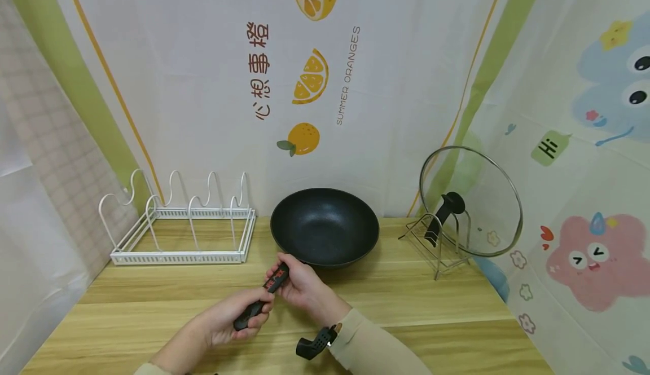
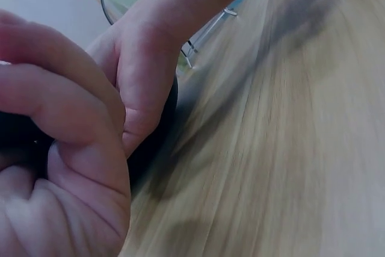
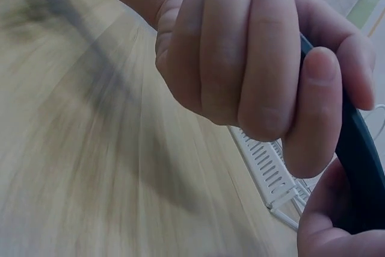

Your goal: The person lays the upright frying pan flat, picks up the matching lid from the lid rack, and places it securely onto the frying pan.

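A black wok [image 1: 325, 225] stands in the middle of the head view at the back of the table, its inside facing me. Its dark handle [image 1: 276, 279] with red lettering slants down to the left. My left hand [image 1: 231, 314] grips the handle near its free end, fingers curled round it. Closer to the wok, my right hand [image 1: 304, 289] holds the same handle, thumb lying along the top. In the right wrist view, the left hand's fingers [image 3: 271, 76] wrap the handle [image 3: 358, 148]. Much of the handle is hidden in the left wrist view.
A white rack [image 1: 178, 256] with tall curved dividers stands at the left. To the right, a glass lid [image 1: 518, 206] with a black knob leans in a small wire stand [image 1: 437, 251]. A printed curtain [image 1: 213, 93] hangs behind the wooden table [image 1: 152, 307].
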A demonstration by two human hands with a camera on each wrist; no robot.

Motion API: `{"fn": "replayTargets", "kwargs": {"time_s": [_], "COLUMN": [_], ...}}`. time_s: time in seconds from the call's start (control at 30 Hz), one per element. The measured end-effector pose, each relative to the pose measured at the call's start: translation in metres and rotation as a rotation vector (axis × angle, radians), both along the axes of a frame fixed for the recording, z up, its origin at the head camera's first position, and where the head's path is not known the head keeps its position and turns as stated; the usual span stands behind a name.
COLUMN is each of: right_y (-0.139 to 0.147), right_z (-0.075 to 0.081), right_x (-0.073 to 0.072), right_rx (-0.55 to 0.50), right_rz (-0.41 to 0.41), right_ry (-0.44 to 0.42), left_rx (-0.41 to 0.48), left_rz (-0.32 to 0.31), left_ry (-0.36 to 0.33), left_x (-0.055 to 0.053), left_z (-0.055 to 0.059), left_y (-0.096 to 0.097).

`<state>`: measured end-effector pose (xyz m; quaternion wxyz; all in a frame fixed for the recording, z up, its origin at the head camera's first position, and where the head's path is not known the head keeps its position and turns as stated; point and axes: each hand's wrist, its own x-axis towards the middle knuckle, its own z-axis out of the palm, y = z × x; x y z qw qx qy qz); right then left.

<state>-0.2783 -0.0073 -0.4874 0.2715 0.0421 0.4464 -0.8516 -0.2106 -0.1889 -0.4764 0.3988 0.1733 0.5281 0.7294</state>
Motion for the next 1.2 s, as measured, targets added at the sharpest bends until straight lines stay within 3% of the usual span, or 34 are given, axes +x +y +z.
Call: {"fn": "replayTargets", "kwargs": {"time_s": [0.3,0.67,0.93,1.2], "right_y": [0.001,0.002,0.011,0.028], "right_z": [0.001,0.002,0.000,-0.001], "right_x": [0.000,0.001,0.004,0.010], "right_rx": [0.008,0.024,0.020,0.123], "right_rz": [-0.017,-0.009,0.023,0.082], "right_ry": [-0.008,0.023,0.038,0.089], "left_rx": [0.019,-0.021,-0.115,-0.174], "left_rz": [0.007,0.042,0.101,0.132], "left_ry": [-0.043,-0.026,-0.013,0.035], "left_x": [0.000,0.003,0.005,0.008], "left_z": [0.003,0.010,0.013,0.017], "left_y": [0.001,0.001,0.003,0.006]}}
